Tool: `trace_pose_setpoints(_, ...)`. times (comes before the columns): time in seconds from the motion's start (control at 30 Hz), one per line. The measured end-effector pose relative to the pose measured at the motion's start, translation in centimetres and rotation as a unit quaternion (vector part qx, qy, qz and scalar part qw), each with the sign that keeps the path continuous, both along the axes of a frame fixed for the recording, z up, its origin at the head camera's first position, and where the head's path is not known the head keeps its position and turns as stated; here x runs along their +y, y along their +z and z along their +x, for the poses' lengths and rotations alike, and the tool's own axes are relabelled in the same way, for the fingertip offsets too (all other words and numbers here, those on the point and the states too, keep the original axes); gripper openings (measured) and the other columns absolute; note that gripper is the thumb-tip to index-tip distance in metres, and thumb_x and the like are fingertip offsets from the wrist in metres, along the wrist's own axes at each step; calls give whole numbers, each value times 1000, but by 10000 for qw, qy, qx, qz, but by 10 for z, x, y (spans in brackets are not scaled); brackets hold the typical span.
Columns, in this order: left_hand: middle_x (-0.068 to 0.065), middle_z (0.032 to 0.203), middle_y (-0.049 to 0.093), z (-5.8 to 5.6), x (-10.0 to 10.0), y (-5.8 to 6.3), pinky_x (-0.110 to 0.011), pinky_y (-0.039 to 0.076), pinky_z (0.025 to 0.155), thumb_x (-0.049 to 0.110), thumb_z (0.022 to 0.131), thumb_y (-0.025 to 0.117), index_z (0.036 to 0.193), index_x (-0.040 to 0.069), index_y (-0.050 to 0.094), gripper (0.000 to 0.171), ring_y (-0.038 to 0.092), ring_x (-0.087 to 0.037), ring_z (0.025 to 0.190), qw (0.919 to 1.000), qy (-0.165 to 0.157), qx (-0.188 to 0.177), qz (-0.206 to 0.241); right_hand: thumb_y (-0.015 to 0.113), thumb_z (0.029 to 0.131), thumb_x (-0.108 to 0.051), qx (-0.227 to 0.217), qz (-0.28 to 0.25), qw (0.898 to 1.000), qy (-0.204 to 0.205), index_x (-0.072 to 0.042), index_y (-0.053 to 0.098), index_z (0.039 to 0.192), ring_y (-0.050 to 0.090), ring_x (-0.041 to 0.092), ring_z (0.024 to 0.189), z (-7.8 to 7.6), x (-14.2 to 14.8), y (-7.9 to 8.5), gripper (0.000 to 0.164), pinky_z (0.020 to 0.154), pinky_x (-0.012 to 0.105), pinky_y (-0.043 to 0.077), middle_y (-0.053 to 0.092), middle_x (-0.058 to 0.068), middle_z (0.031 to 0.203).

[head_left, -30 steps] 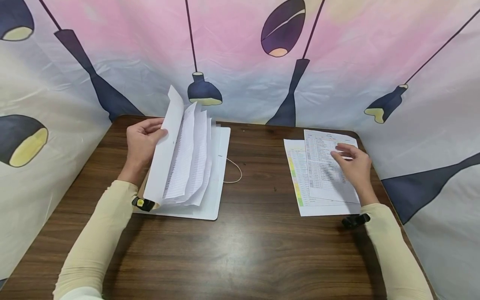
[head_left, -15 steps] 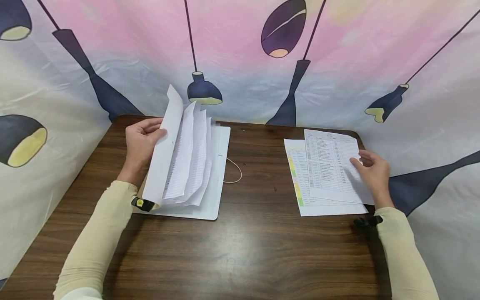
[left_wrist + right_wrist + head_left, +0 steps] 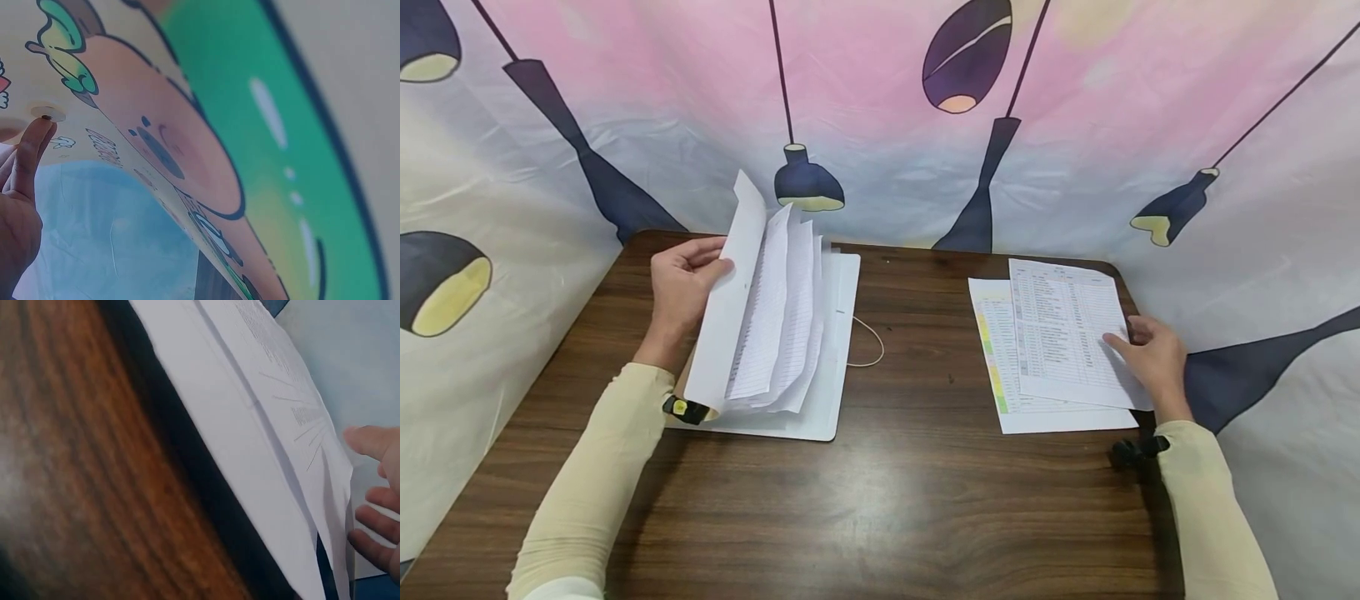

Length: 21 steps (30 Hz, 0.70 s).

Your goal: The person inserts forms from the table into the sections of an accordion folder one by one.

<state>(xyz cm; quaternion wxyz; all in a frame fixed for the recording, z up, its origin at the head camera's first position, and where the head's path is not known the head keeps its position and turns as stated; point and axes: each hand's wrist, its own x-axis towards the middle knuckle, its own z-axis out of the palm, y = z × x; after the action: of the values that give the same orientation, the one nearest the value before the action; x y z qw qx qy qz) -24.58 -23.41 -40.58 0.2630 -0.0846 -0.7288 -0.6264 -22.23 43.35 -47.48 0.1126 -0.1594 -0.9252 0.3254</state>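
Note:
My left hand (image 3: 681, 287) pinches the raised cover of a folder (image 3: 726, 308), thumb on its white inner side. In the left wrist view the cover's outer side (image 3: 181, 144) carries a colourful cartoon print, and a fingertip touches a round button (image 3: 49, 114). Several printed pages (image 3: 778, 325) fan upright inside the folder. On the right, a printed sheet (image 3: 1056, 333) lies over another sheet with yellow and green marks (image 3: 992, 367). My right hand (image 3: 1153, 358) is at the upper sheet's right edge, thumb over it. In the right wrist view its fingers are spread beside the slightly raised paper edge (image 3: 340, 481).
A thin pale cord loop (image 3: 876, 346) sticks out from the folder's right side onto the brown wooden table (image 3: 880, 500). A printed cloth backdrop (image 3: 880, 108) with lamp pictures stands close behind the table and along both sides.
My right hand has moved right and towards me, from above the upper sheet to its right edge. That sheet's lower right corner shows a little farther right. My left hand and the folder stay put.

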Motion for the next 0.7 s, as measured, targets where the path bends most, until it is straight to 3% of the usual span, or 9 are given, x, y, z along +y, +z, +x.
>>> trace_pose_setpoints(0.2, 6, 93, 77, 0, 1, 0, -18, 55, 68, -3, 87, 71, 111, -9, 75, 25, 74, -9, 80, 10000, -27, 1, 32, 73, 94, -35, -265, -44, 9996, -104, 4, 44, 151, 51, 48, 130, 1, 6, -4, 75, 102, 59, 43, 49, 29, 148)
trace_pose_setpoints(0.47, 6, 92, 77, 0, 1, 0, -18, 55, 67, -3, 87, 70, 110, -7, 76, 25, 73, -9, 78, 10000, 6, 43, -19, 73, 93, -40, -336, 26, 9994, 75, 6, 43, 151, 51, 48, 127, 2, 7, -9, 80, 98, 58, 43, 49, 32, 147)
trace_pose_setpoints(0.7, 7, 92, 77, -2, 0, -2, -17, 55, 68, -2, 87, 71, 112, -7, 76, 26, 73, -5, 79, 10000, 46, -62, 3, 77, 91, -29, -352, 175, 9992, 70, 5, 46, 149, 54, 45, 121, -2, 4, -9, 74, 89, 50, 44, 54, 31, 141)
